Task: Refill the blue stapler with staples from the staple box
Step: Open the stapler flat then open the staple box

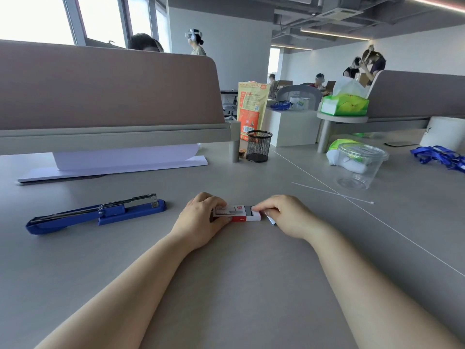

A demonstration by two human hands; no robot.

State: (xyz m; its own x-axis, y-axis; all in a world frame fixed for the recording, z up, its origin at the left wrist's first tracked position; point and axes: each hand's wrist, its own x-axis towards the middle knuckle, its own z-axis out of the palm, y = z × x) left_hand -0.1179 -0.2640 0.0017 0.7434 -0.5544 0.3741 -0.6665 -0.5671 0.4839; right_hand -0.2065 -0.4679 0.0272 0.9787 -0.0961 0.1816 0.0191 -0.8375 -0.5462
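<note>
The small white and red staple box lies on the grey desk between my hands. My left hand grips its left end. My right hand pinches the white inner tray at the right end, which is slid out a little, so a grey strip of staples shows. The blue stapler lies to the left on the desk, swung open flat, its metal staple channel on top. Neither hand touches the stapler.
A black mesh pen cup stands behind. A clear plastic tub and blue lanyards sit to the right. A thin white cable tie lies right of my hands. A white paper stack lies under the divider.
</note>
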